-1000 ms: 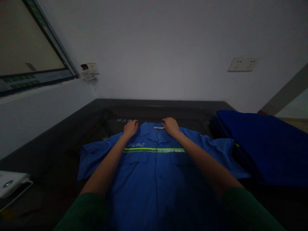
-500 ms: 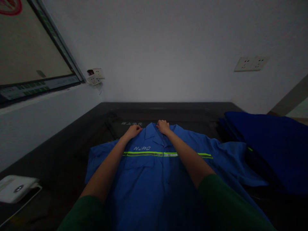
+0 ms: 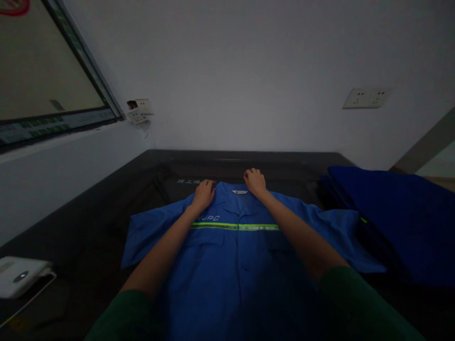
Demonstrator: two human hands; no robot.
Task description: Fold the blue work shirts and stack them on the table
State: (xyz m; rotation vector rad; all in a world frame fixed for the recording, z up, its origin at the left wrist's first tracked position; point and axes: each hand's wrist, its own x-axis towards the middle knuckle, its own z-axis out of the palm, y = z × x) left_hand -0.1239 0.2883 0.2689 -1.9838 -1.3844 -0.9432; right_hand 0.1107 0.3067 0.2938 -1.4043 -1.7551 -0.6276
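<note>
A blue short-sleeved work shirt (image 3: pixel 220 270) lies front up and spread on a dark tabletop, its collar at the far end. It has a lime and silver reflective stripe, chest lettering partly covered by my left arm, and a white neck label (image 3: pixel 239 192). My left hand (image 3: pixel 204 194) is closed at the left side of the collar, fingers bent over the cloth. At the collar's right side, my right hand (image 3: pixel 255 180) is closed with curled fingers on its edge. Both sets of fingertips are partly hidden.
Folded dark blue cloth (image 3: pixel 398 213) is stacked on the right, by the shirt's sleeve. A white device (image 3: pixel 23 277) with a cable sits at the left. Behind the dark table (image 3: pixel 241 156) rises a wall with sockets (image 3: pixel 366 98); a window (image 3: pixel 53 71) is at left.
My right hand has moved right along the collar, uncovering the neck label. My left hand has shifted slightly right, towards the collar. The collar now lies wider apart.
</note>
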